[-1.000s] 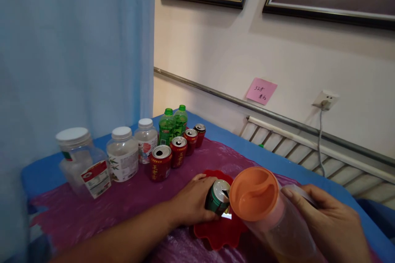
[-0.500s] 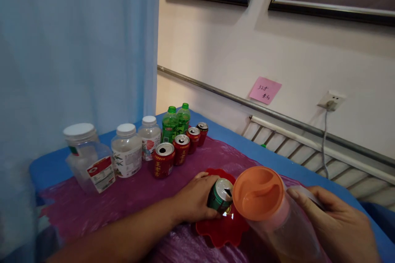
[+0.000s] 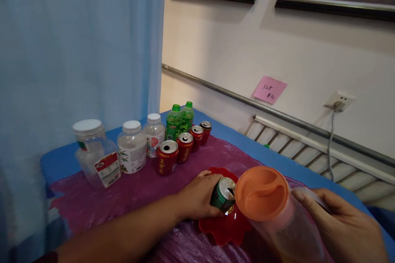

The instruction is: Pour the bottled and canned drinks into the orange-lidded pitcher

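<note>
Head view, contents by position from the hands.

Left hand [image 3: 200, 198]: fingers wrapped around one green can [image 3: 221, 200], silver top facing up and leaning toward the right hand, opening visible near the rim.

Right hand [image 3: 342, 220]: clasped on the handle of one translucent pitcher [image 3: 298, 230] with an orange lid [image 3: 262, 194], thumb on top. Pitcher tilted toward the green can; lid overlaps the can's edge in view, contact cannot be told.

Below the left hand and between the two hands: one red dish [image 3: 224, 230], scalloped rim, bright reflections inside. Whether the green can rests in it or is held above it cannot be told.

Beyond the left hand: red cans [image 3: 185, 150], four, upright in a slanting row, tops opened on those nearest. Behind these, green bottles [image 3: 174, 125], two, side by side, green caps.

Left of the red cans, beyond the left forearm: clear jars [image 3: 132, 154], three, white lids, printed labels.

Under all: purple plastic sheet [image 3: 126, 203], wrinkled, spread over a blue surface [image 3: 230, 135].

Beyond the right hand, on the wall: pink note [image 3: 270, 90], handwritten; socket [image 3: 339, 100] with plug and grey cable [image 3: 331, 144].
</note>
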{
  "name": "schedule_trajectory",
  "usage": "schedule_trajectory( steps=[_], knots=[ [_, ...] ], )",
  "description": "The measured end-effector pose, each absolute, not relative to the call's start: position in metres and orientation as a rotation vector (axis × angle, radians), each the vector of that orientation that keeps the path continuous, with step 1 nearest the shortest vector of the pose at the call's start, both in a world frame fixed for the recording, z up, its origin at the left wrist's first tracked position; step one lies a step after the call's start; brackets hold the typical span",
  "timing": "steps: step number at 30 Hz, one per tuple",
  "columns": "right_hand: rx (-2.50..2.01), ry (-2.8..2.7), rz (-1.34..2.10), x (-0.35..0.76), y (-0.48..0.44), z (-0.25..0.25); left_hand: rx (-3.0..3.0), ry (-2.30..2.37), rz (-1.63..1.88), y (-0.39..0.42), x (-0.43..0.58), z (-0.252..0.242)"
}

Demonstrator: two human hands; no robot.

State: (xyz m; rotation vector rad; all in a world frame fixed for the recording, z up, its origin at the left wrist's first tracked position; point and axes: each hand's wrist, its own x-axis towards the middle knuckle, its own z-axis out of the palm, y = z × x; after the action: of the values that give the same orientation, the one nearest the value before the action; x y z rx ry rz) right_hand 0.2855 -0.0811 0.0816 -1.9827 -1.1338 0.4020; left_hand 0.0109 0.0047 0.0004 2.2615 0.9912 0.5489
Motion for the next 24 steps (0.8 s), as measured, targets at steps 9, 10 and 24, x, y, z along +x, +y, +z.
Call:
schedule_trajectory(
  steps=[9, 10, 24],
  knots=[
    [-1.978, -1.187, 0.369, 0.2842, -0.0816, 0.0837, 2.249, 0.967, 0.569, 0.0062, 0.0117, -0.0044],
    [-1.982, -1.189, 0.371, 0.2843, -0.0814, 0.0837, 2.251, 0.961, 0.571, 0.0061, 0.0117, -0.0043],
    [-1.967, -1.242, 0.278, 0.2868, -0.0839, 0.0834, 2.259, 0.96, 0.574, 0.005, 0.0122, -0.0031]
  ],
)
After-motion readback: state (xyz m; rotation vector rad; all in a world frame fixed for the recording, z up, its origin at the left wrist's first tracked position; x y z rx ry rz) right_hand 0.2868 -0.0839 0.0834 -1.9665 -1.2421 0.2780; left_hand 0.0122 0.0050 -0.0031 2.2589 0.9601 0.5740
